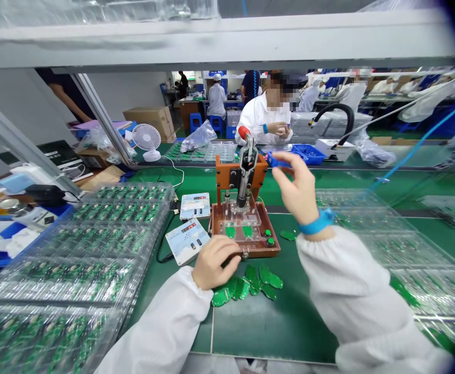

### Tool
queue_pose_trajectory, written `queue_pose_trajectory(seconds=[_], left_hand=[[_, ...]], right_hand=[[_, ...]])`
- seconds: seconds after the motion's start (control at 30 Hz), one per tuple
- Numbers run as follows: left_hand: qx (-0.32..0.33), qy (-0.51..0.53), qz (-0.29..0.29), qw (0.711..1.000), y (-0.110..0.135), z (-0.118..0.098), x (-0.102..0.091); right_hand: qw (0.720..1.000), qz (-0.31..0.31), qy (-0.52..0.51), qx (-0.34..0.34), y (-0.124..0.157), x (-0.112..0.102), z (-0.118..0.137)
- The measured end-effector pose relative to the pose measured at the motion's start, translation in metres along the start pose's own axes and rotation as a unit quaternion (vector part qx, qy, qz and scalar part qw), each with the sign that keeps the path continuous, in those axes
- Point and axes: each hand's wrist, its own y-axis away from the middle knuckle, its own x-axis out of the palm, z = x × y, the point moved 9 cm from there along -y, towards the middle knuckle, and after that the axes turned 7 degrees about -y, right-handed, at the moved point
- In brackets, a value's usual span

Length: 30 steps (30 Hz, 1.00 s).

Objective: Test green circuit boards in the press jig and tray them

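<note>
Right hand [293, 189] rises at two o'clock from an orange-framed test jig [243, 179], pinching a small blue plastic part [277, 162] between its fingertips. Left hand [215, 263], curled closed at the jig's front corner, hides anything it may grip; loose green circuit boards [246, 284] lie at its four o'clock.

We can read nothing clearly. The white cards [195, 205] by the press jig [227, 176] carry blue print and perhaps digit windows.
</note>
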Motion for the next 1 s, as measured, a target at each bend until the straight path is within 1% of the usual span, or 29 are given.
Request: queue_pose_trajectory(seconds=[0.07,0.1,0.13,0.17,0.23,0.27,0.3,0.33,0.37,0.43,0.53,0.6,0.67,0.73,0.9,1.0], left_hand=[[0.025,0.025,0.04,0.999,0.002,-0.007,0.011],[0.032,0.033,0.057,0.997,0.004,-0.009,0.016],[0.036,0.038,0.07,0.996,0.005,-0.01,0.02],[0.037,0.041,0.079,0.995,0.007,-0.01,0.023],[0.036,0.044,0.09,0.994,0.009,-0.008,0.026],[0.034,0.045,0.092,0.994,0.01,-0.007,0.027],[0.032,0.047,0.095,0.994,0.01,-0.006,0.027],[0.03,0.048,0.098,0.994,0.011,-0.005,0.027],[0.029,0.048,0.101,0.993,0.011,-0.004,0.028],[0.026,0.048,0.107,0.993,0.012,-0.004,0.029],[0.024,0.053,0.096,0.994,0.012,-0.003,0.029],[0.025,0.059,0.085,0.994,0.012,-0.003,0.028],[0.029,0.063,0.083,0.994,0.011,-0.004,0.027],[0.031,0.063,0.085,0.994,0.011,-0.005,0.027],[0.014,0.052,0.099,0.994,0.012,-0.003,0.031],[-0.003,0.051,0.109,0.993,0.014,0.0,0.034]], right_hand=[[0.999,0.014,-0.01,-0.028,-0.043,0.017,0.006],[0.999,0.037,-0.021,-0.021,-0.064,0.029,0.004],[0.997,0.071,-0.041,0.006,-0.083,0.044,-0.001],[0.99,0.115,-0.072,0.047,-0.098,0.06,-0.009],[0.964,0.186,-0.142,0.123,-0.118,0.086,-0.016],[0.954,0.202,-0.172,0.142,-0.123,0.092,-0.012],[0.95,0.201,-0.192,0.142,-0.126,0.092,-0.004],[0.954,0.186,-0.202,0.122,-0.127,0.087,0.009],[0.962,0.162,-0.2,0.088,-0.125,0.077,0.026],[0.979,0.114,-0.169,0.001,-0.107,0.054,0.066],[0.99,0.06,-0.071,-0.103,-0.06,0.026,0.117],[0.988,0.044,-0.017,-0.148,-0.028,0.018,0.136],[0.984,0.042,0.013,-0.174,-0.004,0.016,0.143],[0.982,0.045,0.021,-0.184,0.011,0.018,0.143],[0.985,0.031,0.001,-0.171,0.026,0.018,0.134],[0.983,0.018,-0.018,-0.18,0.034,0.017,0.128]])
